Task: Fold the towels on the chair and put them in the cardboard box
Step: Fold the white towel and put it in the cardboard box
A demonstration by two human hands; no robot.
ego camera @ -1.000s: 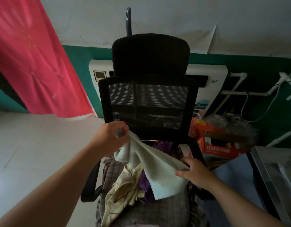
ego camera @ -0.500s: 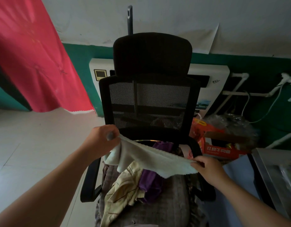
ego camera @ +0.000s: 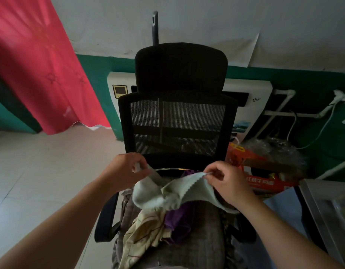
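Note:
A pale white towel (ego camera: 167, 195) hangs slack between my two hands above the seat of the black mesh office chair (ego camera: 177, 121). My left hand (ego camera: 127, 171) pinches one corner of it. My right hand (ego camera: 224, 181) pinches the opposite corner, close to the left hand. Under the towel, on the seat, lie a cream patterned cloth (ego camera: 146, 233), a purple cloth (ego camera: 179, 220) and a grey checked cloth (ego camera: 198, 247). An orange-red cardboard box (ego camera: 264, 175) stands on the floor to the right of the chair.
A red curtain (ego camera: 37, 65) hangs at the left over pale floor tiles (ego camera: 41, 171). A white appliance (ego camera: 249, 100) stands against the green wall behind the chair. A metal surface (ego camera: 326, 208) sits at the right edge, with crumpled plastic (ego camera: 272, 150) beyond the box.
My hands have come closer together, so the stretched towel now sags in a loop between them. My right hand rose and moved left.

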